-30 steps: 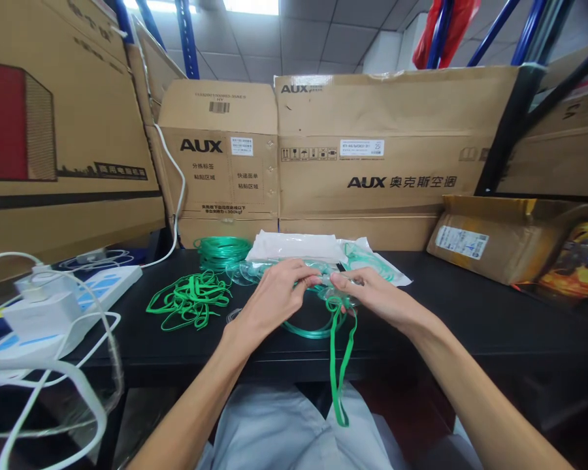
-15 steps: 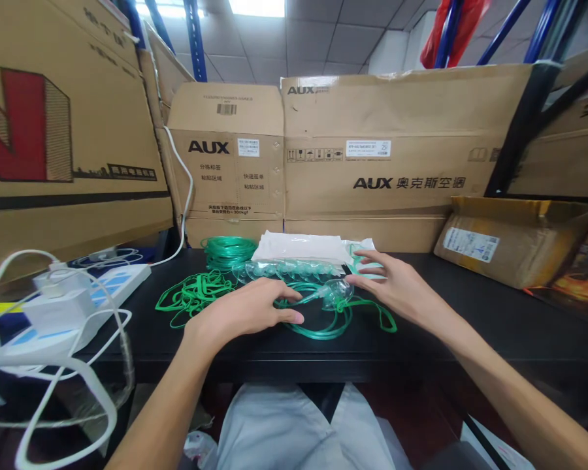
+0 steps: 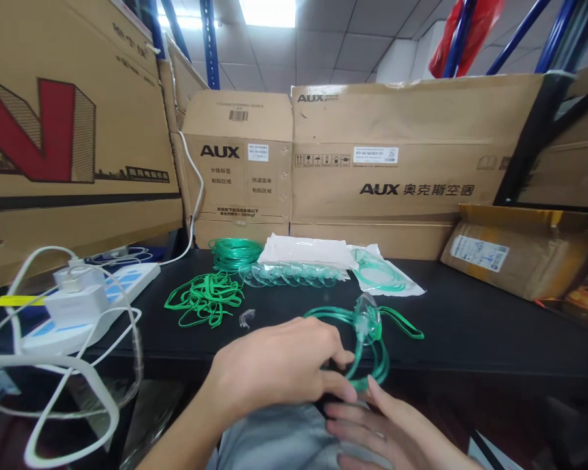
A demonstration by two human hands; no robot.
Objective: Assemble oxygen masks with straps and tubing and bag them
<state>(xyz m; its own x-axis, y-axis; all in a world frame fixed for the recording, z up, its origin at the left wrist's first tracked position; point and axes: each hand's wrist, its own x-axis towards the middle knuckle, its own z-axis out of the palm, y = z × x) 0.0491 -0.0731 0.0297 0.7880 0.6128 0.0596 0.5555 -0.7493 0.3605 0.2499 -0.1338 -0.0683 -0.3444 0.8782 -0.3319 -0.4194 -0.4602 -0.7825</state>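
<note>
A clear green oxygen mask [image 3: 367, 321] with coiled green tubing [image 3: 367, 369] and a green elastic strap [image 3: 406, 324] lies at the front edge of the black table [image 3: 470, 333]. My left hand [image 3: 279, 369] sits over the table edge, its fingers curled and pinching the tubing coil. My right hand [image 3: 372, 427] is below the table edge, palm up, fingers spread, just under the hanging tubing.
A pile of green elastic straps [image 3: 203, 298], a coil of green tubing [image 3: 234, 251], a row of clear masks [image 3: 289, 274], white bags [image 3: 308, 249] and one bagged set [image 3: 385, 273] lie farther back. A power strip with chargers [image 3: 78, 303] is left. Cardboard boxes [image 3: 387, 156] wall the back.
The mask with its tubing has been drawn from mid-table to the front edge. Both hands have pulled back toward me; my right hand has dropped below the table edge.
</note>
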